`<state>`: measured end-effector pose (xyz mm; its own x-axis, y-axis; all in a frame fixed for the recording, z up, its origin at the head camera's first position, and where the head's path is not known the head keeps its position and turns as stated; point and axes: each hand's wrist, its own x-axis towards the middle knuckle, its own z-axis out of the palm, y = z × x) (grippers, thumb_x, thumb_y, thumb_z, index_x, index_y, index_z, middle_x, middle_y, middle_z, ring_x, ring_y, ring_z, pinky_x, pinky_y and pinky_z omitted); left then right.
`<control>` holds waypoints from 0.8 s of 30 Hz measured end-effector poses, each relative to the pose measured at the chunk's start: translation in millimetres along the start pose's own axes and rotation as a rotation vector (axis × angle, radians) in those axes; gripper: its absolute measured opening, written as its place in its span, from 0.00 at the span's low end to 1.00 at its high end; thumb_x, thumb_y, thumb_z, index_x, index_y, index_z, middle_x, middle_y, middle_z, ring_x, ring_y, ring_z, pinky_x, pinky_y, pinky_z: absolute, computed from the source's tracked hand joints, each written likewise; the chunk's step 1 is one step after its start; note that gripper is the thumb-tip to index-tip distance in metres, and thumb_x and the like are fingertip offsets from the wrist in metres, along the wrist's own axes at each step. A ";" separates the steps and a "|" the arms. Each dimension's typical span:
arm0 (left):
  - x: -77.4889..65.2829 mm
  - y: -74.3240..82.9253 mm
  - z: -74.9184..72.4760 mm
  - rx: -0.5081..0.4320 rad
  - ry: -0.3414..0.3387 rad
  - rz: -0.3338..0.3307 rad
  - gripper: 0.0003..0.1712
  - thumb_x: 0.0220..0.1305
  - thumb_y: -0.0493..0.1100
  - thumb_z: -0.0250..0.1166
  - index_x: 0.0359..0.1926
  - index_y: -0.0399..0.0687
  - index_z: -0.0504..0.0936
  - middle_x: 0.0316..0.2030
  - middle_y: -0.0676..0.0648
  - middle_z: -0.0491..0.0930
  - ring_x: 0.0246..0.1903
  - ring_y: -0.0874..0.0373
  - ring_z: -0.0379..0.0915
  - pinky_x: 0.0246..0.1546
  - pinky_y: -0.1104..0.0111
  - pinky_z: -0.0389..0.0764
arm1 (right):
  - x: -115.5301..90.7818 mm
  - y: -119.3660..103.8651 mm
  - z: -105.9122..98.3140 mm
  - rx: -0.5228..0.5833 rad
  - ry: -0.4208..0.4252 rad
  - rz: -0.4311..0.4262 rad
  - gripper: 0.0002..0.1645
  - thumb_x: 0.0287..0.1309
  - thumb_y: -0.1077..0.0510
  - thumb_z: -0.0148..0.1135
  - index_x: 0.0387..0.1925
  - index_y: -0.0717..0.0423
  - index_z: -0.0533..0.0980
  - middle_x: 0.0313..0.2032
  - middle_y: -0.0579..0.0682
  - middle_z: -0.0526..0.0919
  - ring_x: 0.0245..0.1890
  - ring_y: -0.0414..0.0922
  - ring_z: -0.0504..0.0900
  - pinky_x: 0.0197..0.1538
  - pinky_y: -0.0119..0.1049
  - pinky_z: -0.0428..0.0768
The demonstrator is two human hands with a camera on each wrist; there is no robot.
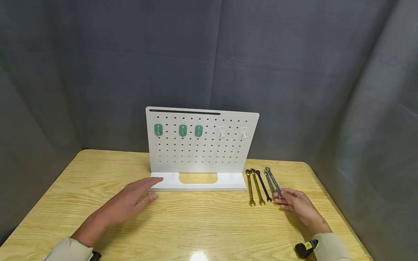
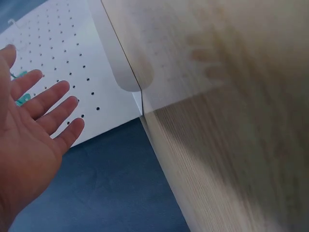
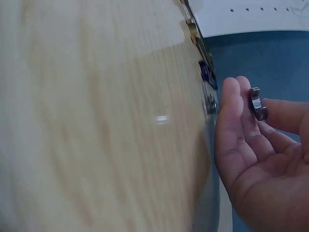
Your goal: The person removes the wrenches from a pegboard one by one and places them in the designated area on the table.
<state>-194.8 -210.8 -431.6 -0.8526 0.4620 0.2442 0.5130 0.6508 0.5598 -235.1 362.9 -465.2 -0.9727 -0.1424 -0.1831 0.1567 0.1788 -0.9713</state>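
Observation:
My right hand (image 1: 298, 206) pinches the near, open-jaw end of a silver wrench (image 1: 273, 181) between thumb and fingers; the right wrist view shows that wrench end (image 3: 257, 104) at the fingertips. Beside it on the table lie another silver wrench (image 1: 269, 182), a dark purple wrench (image 1: 263, 185) and two gold wrenches (image 1: 250, 188), roughly side by side. My left hand (image 1: 132, 199) is held with fingers extended by the left front corner of a white pegboard stand (image 1: 199, 186), and grips nothing. In the left wrist view its palm and spread fingers (image 2: 50, 104) show.
On the upright pegboard are several hooks: three with green backings (image 1: 183, 131) at left and middle, two clear ones (image 1: 222, 132) at right. The wood table (image 1: 196, 224) is bordered by grey curtains (image 1: 277, 72) behind and at the sides.

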 end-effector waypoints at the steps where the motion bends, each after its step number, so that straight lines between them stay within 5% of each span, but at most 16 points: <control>1: -1.6 2.4 1.1 0.009 -0.009 0.008 0.29 0.79 0.52 0.58 0.75 0.50 0.68 0.70 0.43 0.70 0.69 0.42 0.65 0.65 0.43 0.66 | 0.2 0.9 -2.8 -0.001 0.007 0.002 0.31 0.82 0.58 0.47 0.72 0.77 0.56 0.55 0.56 0.83 0.48 0.40 0.85 0.48 0.36 0.82; 9: -12.3 8.8 8.8 0.054 -0.032 0.038 0.28 0.79 0.53 0.58 0.73 0.50 0.70 0.68 0.44 0.72 0.69 0.41 0.64 0.65 0.43 0.65 | 1.5 10.8 -14.2 -0.032 0.030 0.041 0.30 0.84 0.54 0.42 0.70 0.77 0.59 0.51 0.53 0.84 0.45 0.40 0.85 0.46 0.35 0.83; 18: -14.6 19.2 9.6 0.153 -0.030 0.084 0.28 0.78 0.54 0.60 0.72 0.51 0.72 0.68 0.42 0.71 0.70 0.40 0.62 0.66 0.41 0.63 | -9.9 -2.6 -5.6 -0.298 0.112 0.003 0.27 0.82 0.58 0.46 0.68 0.78 0.64 0.51 0.63 0.83 0.44 0.46 0.86 0.43 0.38 0.84; 24: -14.6 23.0 9.5 0.171 -0.031 0.104 0.28 0.77 0.55 0.60 0.72 0.50 0.72 0.69 0.42 0.71 0.71 0.40 0.62 0.66 0.42 0.63 | -13.3 -5.2 -5.3 -0.415 0.163 -0.002 0.25 0.81 0.59 0.46 0.67 0.76 0.67 0.44 0.60 0.83 0.39 0.45 0.82 0.36 0.35 0.82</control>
<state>-169.6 -196.9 -429.8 -0.7918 0.5489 0.2679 0.6101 0.6902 0.3892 -223.8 369.0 -456.8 -0.9924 0.0068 -0.1228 0.1055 0.5592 -0.8223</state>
